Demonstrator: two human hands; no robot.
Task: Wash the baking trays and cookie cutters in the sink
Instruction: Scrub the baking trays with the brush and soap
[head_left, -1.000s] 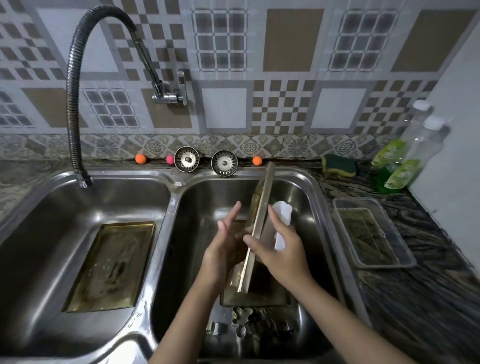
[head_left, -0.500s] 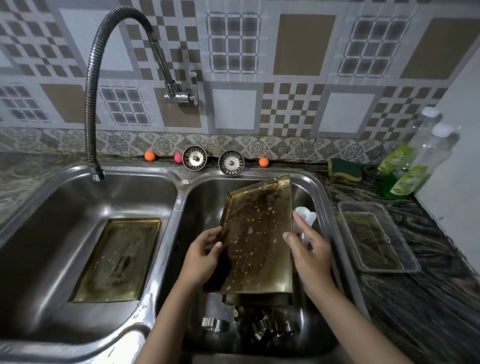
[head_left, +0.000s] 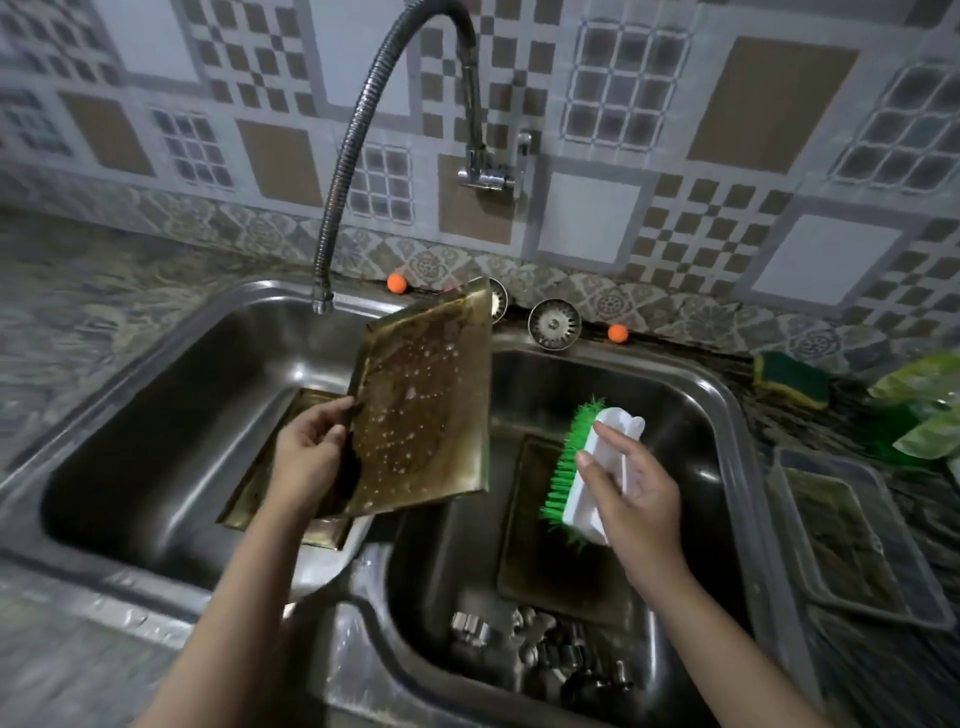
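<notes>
- Left of frame: the left basin (head_left: 156, 415) of the double sink holds a baking tray (head_left: 270, 467) lying flat on its floor, partly hidden behind the left hand (head_left: 311, 457) and the tray it carries.
- Centre left: the left hand grips a second, soiled tray (head_left: 431, 410) by its left long edge, thumb on the face and fingers curled behind. This tray is raised and tilted, straddling the divider between the basins, just right of and below the faucet spout (head_left: 322, 301).
- The held tray's long axis runs from lower centre up toward the back wall. Its stained, droplet-flecked face points toward the camera.
- Centre right: the right hand (head_left: 639, 493) clasps a scrub brush (head_left: 587, 467) by its white back, green bristles pointing left toward the held tray. A clear gap lies between bristles and tray.
- Governing relation: the held tray lies left of the brush, at about the same height. Judged, the right hand is placed to bring the bristles leftward across the face, or the left hand to set the tray under the spout. Which is intended cannot be told.
- Right basin floor: a third tray (head_left: 545, 561) lies flat, with cookie cutters (head_left: 545, 649) heaped at its near end, untouched.
- Far right: on the desk (head_left: 857, 675) a clear plastic container (head_left: 841, 540); behind it, a sponge (head_left: 789, 376).
</notes>
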